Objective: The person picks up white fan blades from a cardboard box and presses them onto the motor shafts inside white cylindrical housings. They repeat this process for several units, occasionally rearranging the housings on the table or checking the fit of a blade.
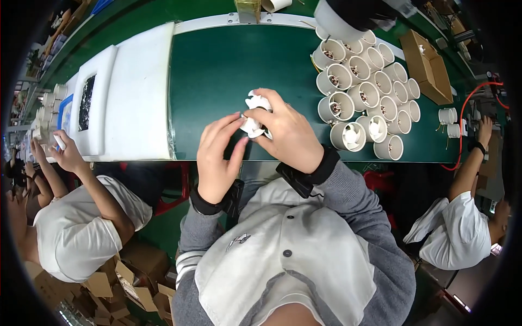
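While both hands meet above the green tabletop [212,70], a white bladed impeller [252,127] sits between them, partly covered by fingers; whether it is one piece or two, I cannot tell. The right hand [291,133] pinches it between thumb and fingers; the left hand [216,157] brings fingertips to its edge, though whether they grip is unclear. The step in hand looks like turning or adjusting the impeller, and the next move seems to call for a steady, light hold on the blades. Rightward stand white cylindrical housings [389,147], two with bladed parts [352,136] inside; beyond is an open cardboard box [435,81].
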A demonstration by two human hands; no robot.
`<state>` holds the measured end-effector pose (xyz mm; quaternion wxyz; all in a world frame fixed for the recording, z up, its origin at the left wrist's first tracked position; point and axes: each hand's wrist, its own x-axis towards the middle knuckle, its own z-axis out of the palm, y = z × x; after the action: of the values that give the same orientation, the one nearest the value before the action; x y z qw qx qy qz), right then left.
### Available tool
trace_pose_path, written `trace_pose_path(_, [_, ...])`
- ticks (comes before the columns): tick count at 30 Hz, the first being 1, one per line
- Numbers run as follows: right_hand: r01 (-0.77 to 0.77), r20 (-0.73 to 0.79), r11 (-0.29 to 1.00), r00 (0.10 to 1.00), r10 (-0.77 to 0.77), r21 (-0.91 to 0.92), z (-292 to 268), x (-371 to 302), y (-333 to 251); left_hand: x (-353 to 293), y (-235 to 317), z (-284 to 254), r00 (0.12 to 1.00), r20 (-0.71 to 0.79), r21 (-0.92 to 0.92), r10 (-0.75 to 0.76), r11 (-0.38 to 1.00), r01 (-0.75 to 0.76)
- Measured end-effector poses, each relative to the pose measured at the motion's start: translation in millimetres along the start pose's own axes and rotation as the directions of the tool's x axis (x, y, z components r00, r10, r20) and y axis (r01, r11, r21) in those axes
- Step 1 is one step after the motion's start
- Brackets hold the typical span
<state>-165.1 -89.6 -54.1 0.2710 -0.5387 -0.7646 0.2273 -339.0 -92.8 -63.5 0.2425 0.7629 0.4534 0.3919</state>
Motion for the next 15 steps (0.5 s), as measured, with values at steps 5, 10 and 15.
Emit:
trace_pose_path(5, [0.063, -0.117, 0.991, 0.992, -0.049, 0.120, 7, 4, 5, 11, -5, 5, 0.994, 0.044, 0.092, 0.096, 0.991, -0.100])
trace_pose_path(10, [0.072, -0.139, 0.986, 0.989, -0.051, 0.152, -2, -4, 11, 10, -16, -5, 0.992, 0.109, 0.147, 0.063, 0.986, -0.079])
trace_pose_path(15, [0.067, -0.129, 0.994, 0.990, -0.055, 0.087, -1, -20, 20, 13, -9, -13, 0.989, 0.070, 0.180, 0.127, 0.974, -0.138])
